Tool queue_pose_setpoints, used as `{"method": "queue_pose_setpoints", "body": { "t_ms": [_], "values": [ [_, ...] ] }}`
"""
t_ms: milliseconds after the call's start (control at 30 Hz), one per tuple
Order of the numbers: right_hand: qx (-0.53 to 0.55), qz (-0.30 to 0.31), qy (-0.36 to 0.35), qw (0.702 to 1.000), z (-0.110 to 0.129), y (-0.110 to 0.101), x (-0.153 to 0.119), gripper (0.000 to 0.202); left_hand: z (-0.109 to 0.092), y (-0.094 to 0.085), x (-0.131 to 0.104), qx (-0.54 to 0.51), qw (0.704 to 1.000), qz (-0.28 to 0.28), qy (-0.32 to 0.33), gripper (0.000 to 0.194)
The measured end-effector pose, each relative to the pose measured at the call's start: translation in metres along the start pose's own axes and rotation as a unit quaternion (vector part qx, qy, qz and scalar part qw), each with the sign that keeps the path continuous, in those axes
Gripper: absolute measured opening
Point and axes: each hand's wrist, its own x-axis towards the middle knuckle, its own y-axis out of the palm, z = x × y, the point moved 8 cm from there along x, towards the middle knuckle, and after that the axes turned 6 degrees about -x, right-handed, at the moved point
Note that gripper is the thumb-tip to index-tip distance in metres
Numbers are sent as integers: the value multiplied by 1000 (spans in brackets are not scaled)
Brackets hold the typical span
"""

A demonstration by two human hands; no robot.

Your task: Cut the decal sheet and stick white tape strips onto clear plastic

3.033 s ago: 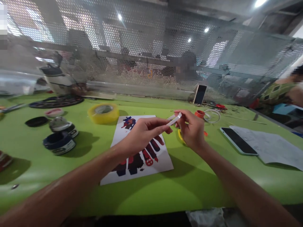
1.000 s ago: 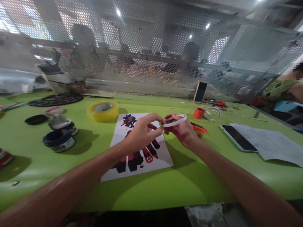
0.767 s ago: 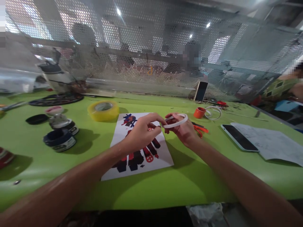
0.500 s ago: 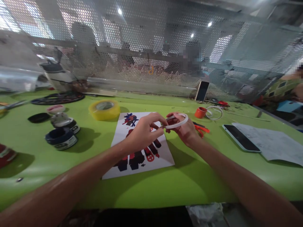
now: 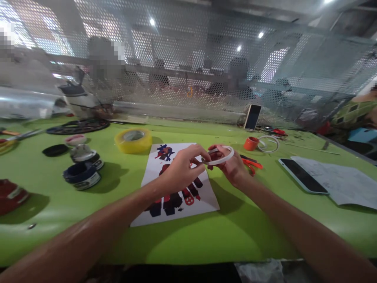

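No legible text, number or brand anywhere. Only blurred print, too small to make out: on the pale label of the dark blue paint jar, on the pale-topped jar just behind, and on the red paint jar at far left — likewise unreadable. On the loose sheet at right, faint grey marks — impossible to identify as writing or drawing.

2 white rings, 2 phones, 1 yellow roll.
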Motion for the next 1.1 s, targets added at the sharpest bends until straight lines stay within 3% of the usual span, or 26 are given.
{"method": "queue_pose_setpoints", "body": {
  "t_ms": [100,267,400,500,667,833,1100],
  "values": [
    [2,4,-3,1000,0,0,0,21,-4,1,-1,1,1000,5,14,32],
    [2,-4,-2,1000,0,-2,0,19,-9,1,-2,1,1000,12,14,19],
    [1,-4,5,1000,0,-1,0,18,-4,2,-1,13,1000,13,11,35],
    [1,-10,1,1000,2,-2,0,18,-4,-4,-1,0,1000,-20,10,40],
    [8,-28,-11,1000,7,-8,3,21,3,-15,-1,10,995,-81,-64,13],
    [5,-41,-19,999,8,-10,5,19,7,-13,-1,39,993,-60,-97,12],
    [1,-50,-47,998,6,-13,7,25,6,-8,1,60,994,-36,-79,13]
  ]
}}
